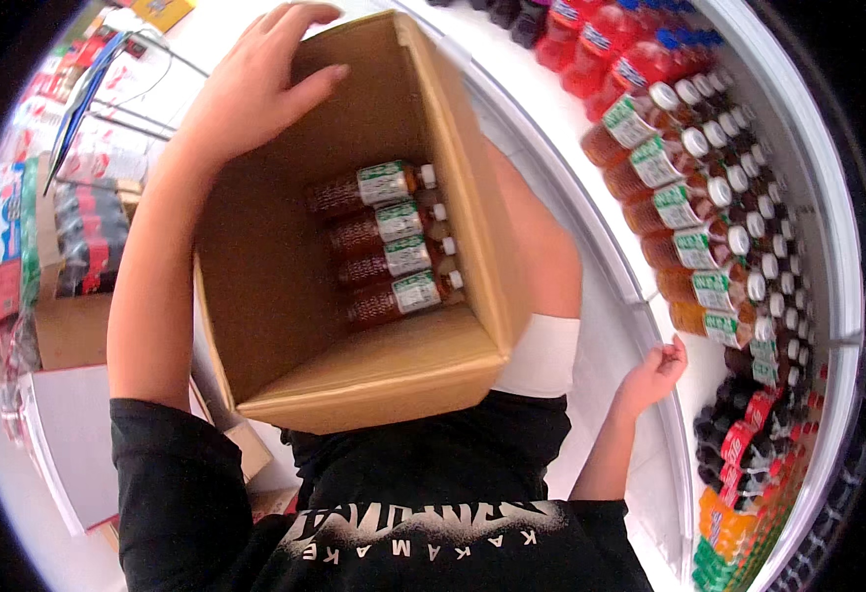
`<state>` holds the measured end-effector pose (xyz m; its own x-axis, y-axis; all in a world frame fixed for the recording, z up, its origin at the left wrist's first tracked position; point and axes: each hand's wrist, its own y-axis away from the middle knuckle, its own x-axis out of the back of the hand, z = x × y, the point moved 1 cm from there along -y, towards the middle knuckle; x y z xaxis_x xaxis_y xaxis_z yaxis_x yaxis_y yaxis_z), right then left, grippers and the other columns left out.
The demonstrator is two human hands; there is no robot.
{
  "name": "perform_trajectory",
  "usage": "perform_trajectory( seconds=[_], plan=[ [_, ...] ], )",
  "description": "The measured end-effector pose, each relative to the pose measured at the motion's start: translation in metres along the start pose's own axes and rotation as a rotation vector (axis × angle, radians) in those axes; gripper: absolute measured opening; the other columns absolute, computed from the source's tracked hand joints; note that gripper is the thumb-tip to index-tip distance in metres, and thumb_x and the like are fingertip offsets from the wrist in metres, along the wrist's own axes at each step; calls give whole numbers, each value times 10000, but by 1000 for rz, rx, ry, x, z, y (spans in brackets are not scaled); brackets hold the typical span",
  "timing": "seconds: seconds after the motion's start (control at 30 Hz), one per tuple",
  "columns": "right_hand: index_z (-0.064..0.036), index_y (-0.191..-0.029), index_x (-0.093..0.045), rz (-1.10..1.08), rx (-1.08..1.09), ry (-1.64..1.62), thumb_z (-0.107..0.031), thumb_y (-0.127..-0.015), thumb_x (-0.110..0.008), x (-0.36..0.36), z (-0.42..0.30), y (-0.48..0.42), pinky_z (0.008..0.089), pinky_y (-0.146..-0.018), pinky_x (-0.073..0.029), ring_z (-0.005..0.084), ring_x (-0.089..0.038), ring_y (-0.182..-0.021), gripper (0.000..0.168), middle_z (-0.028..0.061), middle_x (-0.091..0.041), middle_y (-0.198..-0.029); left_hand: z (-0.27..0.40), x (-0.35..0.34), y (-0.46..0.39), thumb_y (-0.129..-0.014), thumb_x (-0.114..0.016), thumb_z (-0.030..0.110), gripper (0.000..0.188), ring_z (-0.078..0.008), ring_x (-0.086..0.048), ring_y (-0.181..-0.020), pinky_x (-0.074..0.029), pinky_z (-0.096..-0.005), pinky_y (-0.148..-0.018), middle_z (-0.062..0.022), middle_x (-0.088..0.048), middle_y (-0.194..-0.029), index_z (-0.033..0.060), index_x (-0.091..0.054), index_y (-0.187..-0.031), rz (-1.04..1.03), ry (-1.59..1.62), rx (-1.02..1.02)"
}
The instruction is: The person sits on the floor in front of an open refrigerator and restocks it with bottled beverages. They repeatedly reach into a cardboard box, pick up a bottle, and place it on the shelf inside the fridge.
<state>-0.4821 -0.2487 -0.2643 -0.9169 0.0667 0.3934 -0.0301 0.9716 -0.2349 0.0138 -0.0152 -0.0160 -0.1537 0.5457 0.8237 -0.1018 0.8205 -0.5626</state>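
My left hand grips the upper left rim of an open cardboard box, fingers outside and thumb inside. The box is in front of my torso, over my legs. Inside, several bottles of brown drink with white caps and green-and-white labels lie side by side against its right wall. My right hand is away from the box, at the front edge of a cooler shelf, just below the row of similar bottles. Its fingers are loosely bent and nothing shows in it. The box's underside is hidden.
The shelf on the right also holds red drink bottles, dark cola bottles and orange ones. A metal rail runs along its base. At left are shrink-wrapped packs, cartons and a white panel.
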Motion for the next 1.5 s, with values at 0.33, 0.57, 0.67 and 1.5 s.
perform_trajectory(
  seconds=[0.33,0.57,0.67,1.5],
  plan=[
    [3,-1143,-626,-563,149,-447,12,-934,-612,-142,-147,15,287,-892,-480,138,-587,-975,210,68,-618,-1076,37,-25,2,-886,-698,356,302,-346,-695,-855,-576,-463,-744,-123,-693,-835,56,-670,-879,-992,-115,-244],
    [-33,-960,-683,-745,523,-118,-50,-904,-628,-172,-172,35,362,-776,-512,283,-651,-839,80,116,-671,-919,57,-139,25,-837,-721,519,609,-347,-665,-1159,-552,-512,-935,-162,-703,-1236,93,-698,-1272,-1472,41,-161],
    [-31,-930,-681,-746,457,-150,-65,-897,-626,-167,-165,31,387,-745,-509,318,-642,-815,72,133,-663,-892,67,-201,51,-876,-711,445,591,-326,-641,-1221,-551,-537,-930,-147,-641,-1359,101,-644,-1352,-1502,-140,21],
    [-3,-1033,-681,-743,70,-401,-57,-945,-613,-170,-139,33,312,-790,-530,164,-661,-859,123,77,-697,-937,64,42,-5,-603,-913,302,605,-357,-689,-951,-550,-431,-855,-161,-685,-1016,39,-621,-1062,-802,525,286]
  ],
)
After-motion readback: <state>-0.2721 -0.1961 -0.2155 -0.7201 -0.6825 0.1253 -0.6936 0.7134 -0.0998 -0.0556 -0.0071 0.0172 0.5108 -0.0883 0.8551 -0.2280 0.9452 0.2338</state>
